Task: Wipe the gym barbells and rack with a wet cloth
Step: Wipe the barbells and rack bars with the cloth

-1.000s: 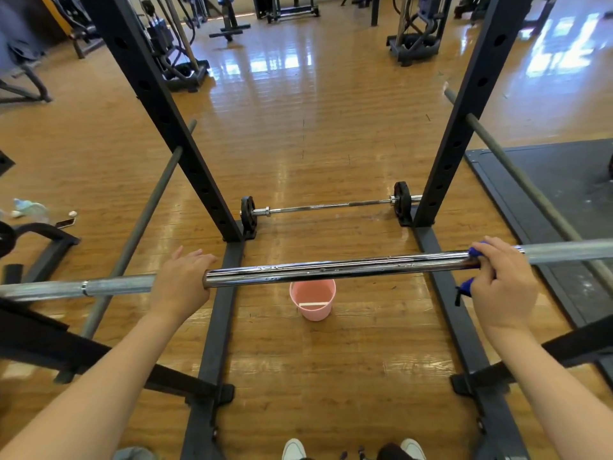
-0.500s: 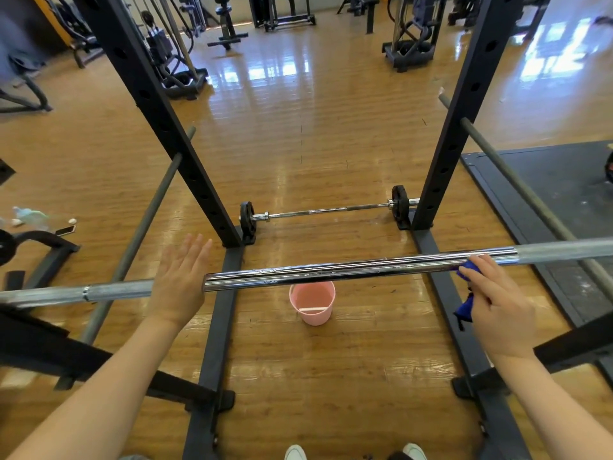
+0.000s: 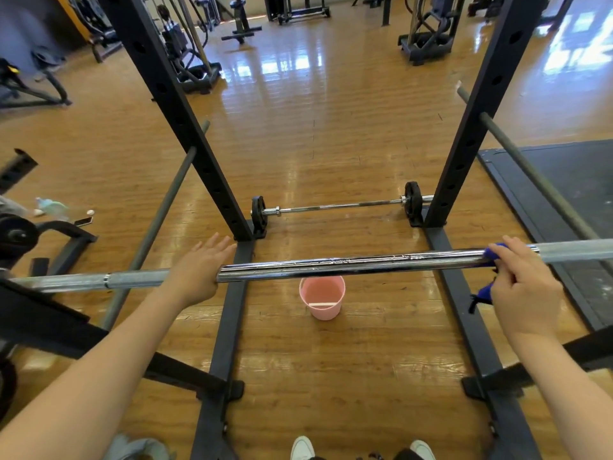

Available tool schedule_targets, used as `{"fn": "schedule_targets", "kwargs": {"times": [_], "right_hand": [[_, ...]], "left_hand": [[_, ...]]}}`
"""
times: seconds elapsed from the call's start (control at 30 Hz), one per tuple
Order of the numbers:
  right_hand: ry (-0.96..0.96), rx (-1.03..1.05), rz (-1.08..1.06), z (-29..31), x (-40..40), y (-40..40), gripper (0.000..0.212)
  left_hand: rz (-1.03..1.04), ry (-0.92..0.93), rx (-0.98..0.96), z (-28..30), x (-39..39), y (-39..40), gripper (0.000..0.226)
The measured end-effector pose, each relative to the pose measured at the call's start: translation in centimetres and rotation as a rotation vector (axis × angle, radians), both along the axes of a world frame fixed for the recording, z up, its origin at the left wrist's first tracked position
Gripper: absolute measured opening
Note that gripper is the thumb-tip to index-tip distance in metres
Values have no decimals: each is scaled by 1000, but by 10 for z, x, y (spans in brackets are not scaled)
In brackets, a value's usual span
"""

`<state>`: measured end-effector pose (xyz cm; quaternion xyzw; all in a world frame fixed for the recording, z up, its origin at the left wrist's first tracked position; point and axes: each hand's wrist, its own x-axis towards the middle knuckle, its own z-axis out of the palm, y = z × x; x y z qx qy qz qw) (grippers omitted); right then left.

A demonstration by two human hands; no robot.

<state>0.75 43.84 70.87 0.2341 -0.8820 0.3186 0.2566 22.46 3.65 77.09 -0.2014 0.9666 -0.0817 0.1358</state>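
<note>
Right hand (image 3: pixel 524 287) pinching my blue cloth (image 3: pixel 494 254) onto the barbell (image 3: pixel 348 263), left hand (image 3: pixel 199 267) flat and open; I reckon it could roll

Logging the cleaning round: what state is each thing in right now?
Left hand: open, fingers straight, resting on the bar.
Right hand: gripping the cloth against the bar.
Cloth: bunched, one end hanging.
Bar: lying level across the rack.
Bucket: upright on the floor.
Small barbell: on the floor.
</note>
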Motion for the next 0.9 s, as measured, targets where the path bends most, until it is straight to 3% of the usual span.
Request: {"fn": "schedule_targets", "kwargs": {"times": [0.13,0.23,0.47,0.73,0.9], "right_hand": [[135,34,198,-1,14,-30,27],[109,75,285,-12,17,-25,29],[5,-125,-122,-6,-4,11,35],[126,29,188,-17,10,-7,33],[34,-84,-81,-10,-10,19,32]], "left_hand": [[17,11,-3,-5,1,-1,80],[-6,16,-15,-7,2,-5,77],[-11,53,20,-13,3,-11,77],[-6,87,33,-16,4,-12,80],[-1,75,25,-16,3,-10,80]]}}
